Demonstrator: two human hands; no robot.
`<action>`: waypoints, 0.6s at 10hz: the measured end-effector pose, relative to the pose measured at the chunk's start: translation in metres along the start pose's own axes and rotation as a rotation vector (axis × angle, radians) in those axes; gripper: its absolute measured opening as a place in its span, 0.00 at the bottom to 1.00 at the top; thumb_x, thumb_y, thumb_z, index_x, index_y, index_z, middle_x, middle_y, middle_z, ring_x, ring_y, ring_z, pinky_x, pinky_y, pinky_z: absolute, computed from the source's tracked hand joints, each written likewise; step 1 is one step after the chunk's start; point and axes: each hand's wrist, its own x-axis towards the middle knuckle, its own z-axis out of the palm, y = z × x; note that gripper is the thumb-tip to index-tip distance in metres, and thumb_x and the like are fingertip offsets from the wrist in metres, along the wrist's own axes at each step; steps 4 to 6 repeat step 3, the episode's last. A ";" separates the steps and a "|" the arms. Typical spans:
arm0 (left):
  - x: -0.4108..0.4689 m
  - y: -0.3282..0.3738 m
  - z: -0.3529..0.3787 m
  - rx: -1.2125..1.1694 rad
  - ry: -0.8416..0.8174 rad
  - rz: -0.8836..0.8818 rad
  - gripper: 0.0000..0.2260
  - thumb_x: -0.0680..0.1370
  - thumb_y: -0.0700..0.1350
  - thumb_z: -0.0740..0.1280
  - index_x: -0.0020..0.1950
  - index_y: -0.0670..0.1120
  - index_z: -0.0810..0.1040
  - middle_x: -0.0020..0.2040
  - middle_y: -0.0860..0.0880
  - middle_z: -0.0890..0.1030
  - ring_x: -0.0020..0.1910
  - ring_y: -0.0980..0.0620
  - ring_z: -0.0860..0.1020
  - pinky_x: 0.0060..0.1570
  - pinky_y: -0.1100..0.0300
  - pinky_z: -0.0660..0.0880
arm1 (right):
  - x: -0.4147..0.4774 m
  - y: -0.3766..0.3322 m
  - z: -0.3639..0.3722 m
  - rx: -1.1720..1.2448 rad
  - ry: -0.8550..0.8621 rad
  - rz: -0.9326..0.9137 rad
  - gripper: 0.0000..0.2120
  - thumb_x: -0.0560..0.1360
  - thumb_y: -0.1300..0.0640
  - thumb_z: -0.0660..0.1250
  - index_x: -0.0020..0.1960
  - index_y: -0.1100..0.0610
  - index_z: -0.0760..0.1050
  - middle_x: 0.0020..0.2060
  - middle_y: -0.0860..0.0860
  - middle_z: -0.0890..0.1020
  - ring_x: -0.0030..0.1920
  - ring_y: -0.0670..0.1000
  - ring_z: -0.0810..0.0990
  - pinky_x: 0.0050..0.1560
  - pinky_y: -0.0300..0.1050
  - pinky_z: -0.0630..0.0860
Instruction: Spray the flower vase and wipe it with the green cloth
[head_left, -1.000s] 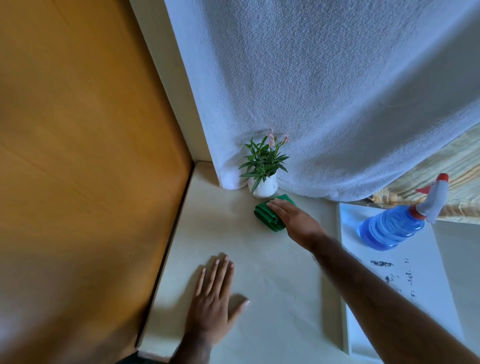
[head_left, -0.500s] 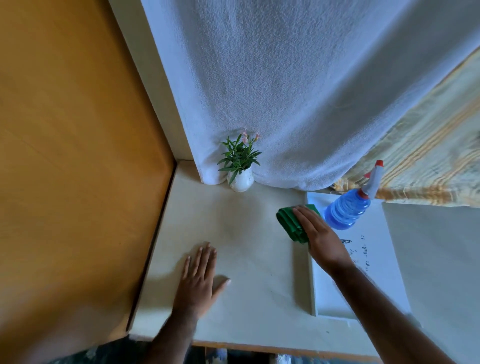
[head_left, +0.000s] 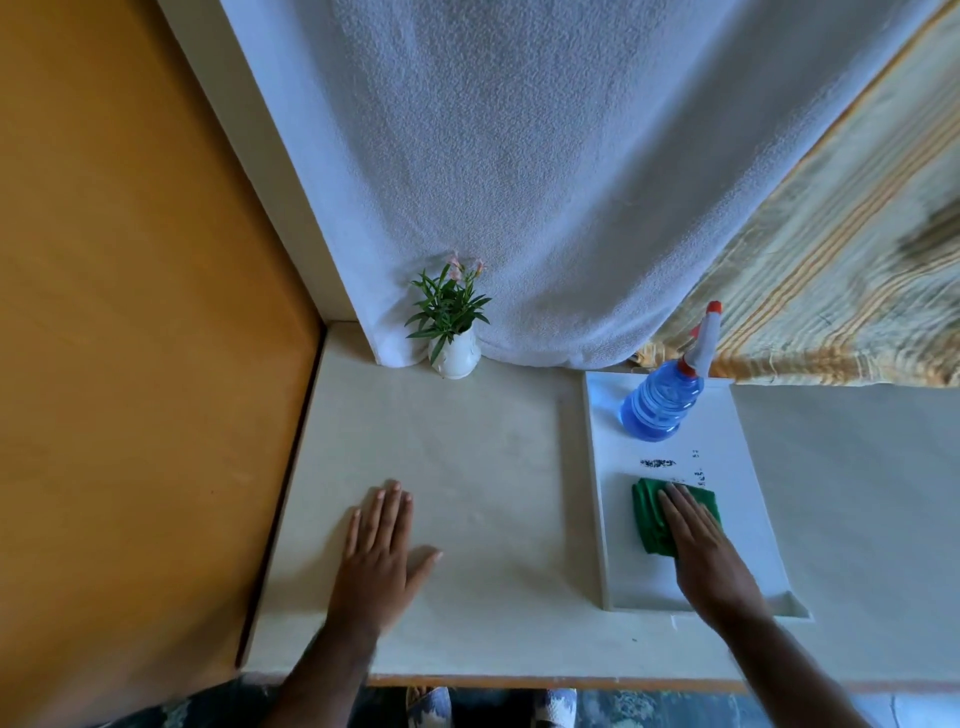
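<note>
Hands: left hand flat, empty | right hand flat on green cloth, white tray | flower vase back edge | advice: release cloth gently beside spray bottle.

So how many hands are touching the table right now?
2. The left hand lies flat on the bare cream table; the right hand presses the folded green cloth on the white tray.

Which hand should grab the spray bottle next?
Right. The right hand rests on the green cloth in the tray holding the spray bottle; the left hand lies flat, farther away.
</note>
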 end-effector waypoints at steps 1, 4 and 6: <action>0.000 0.001 -0.001 0.015 -0.014 -0.001 0.40 0.80 0.69 0.50 0.82 0.41 0.56 0.83 0.41 0.57 0.82 0.40 0.56 0.78 0.39 0.55 | -0.005 0.006 0.003 -0.103 -0.042 -0.076 0.39 0.74 0.57 0.73 0.78 0.63 0.56 0.78 0.59 0.59 0.78 0.60 0.59 0.78 0.56 0.56; 0.003 0.002 -0.002 0.015 0.002 0.000 0.41 0.79 0.69 0.48 0.81 0.41 0.57 0.83 0.40 0.57 0.82 0.39 0.56 0.77 0.40 0.52 | -0.008 -0.005 0.005 -0.202 -0.126 -0.041 0.47 0.78 0.27 0.46 0.80 0.64 0.48 0.81 0.61 0.50 0.81 0.56 0.46 0.77 0.57 0.52; 0.003 0.002 -0.002 0.015 0.002 0.000 0.41 0.79 0.69 0.48 0.81 0.41 0.57 0.83 0.40 0.57 0.82 0.39 0.56 0.77 0.40 0.52 | -0.008 -0.005 0.005 -0.202 -0.126 -0.041 0.47 0.78 0.27 0.46 0.80 0.64 0.48 0.81 0.61 0.50 0.81 0.56 0.46 0.77 0.57 0.52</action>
